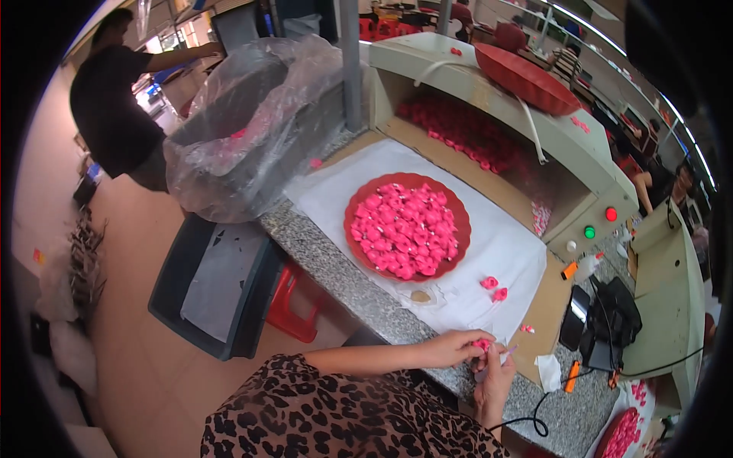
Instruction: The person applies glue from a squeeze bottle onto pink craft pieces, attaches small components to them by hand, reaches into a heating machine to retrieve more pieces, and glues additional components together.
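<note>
My left hand (456,348) pinches a small pink moulded piece (481,345) between its fingertips, just over the front edge of the stone counter. Close against it, my right hand (496,382) is closed round a slim pale tool (507,353) whose kind I cannot make out. The two hands nearly touch at the piece. Beyond them a red scalloped tray (350,217), heaped with similar pink pieces (405,229), rests on a white sheet (489,237). A couple of loose pink pieces (495,288) lie on the sheet between tray and hands.
Behind the tray stands a cream machine (565,164) with pink pieces inside its opening and a red tray (527,76) on top. Left are a plastic-lined grey bin (305,114) and a dark tub (217,286). A black device (617,313), cords and orange-handled tools lie right. A person (114,107) stands far left.
</note>
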Motion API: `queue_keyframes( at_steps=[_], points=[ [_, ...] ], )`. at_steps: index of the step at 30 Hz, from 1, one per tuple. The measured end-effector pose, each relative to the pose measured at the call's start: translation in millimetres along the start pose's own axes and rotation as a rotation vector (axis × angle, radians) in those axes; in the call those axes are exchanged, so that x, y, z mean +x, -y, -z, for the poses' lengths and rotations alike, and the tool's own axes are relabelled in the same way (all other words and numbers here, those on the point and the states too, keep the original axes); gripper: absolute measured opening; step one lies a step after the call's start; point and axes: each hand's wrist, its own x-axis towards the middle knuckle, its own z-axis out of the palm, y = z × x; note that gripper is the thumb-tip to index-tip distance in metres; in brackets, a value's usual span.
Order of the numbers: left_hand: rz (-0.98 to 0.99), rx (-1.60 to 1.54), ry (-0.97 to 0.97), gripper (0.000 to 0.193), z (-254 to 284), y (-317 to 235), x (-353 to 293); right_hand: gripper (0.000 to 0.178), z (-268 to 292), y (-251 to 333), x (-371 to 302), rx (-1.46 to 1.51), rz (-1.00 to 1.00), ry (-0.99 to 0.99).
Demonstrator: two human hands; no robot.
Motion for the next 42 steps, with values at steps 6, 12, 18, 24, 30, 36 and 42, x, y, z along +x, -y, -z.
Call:
queue_keyframes(
  at_steps=[6,12,18,24,30,36,42],
  points=[
    [0.180,-0.424,0.167,0.028,1.3,-11.3,-2.7,0.014,-6.6,-2.9,0.0,0.013,0.015,0.036],
    [0.223,-0.357,0.147,0.023,-2.2,-6.6,3.6,0.016,-6.5,-2.0,1.7,-0.019,-0.045,-0.003],
    [0.143,-0.346,0.172,0.021,-4.0,6.3,3.6,0.017,-7.2,-7.7,2.3,-0.025,0.002,-0.024],
    [0.088,-0.291,0.134,0.019,-10.0,14.0,4.8,0.016,-4.4,-16.0,4.2,0.044,0.050,0.017],
    [0.117,-0.345,0.146,0.019,-10.4,16.2,4.3,0.017,-5.3,-15.5,3.0,0.050,0.072,0.010],
    [0.073,-0.293,0.138,0.019,-12.1,11.2,4.3,0.018,-11.2,-13.9,-0.3,0.023,0.084,-0.043],
    [0.069,-0.245,0.108,0.020,-13.9,11.2,7.0,0.017,-12.5,-16.0,0.2,0.044,0.125,-0.069]
  ],
)
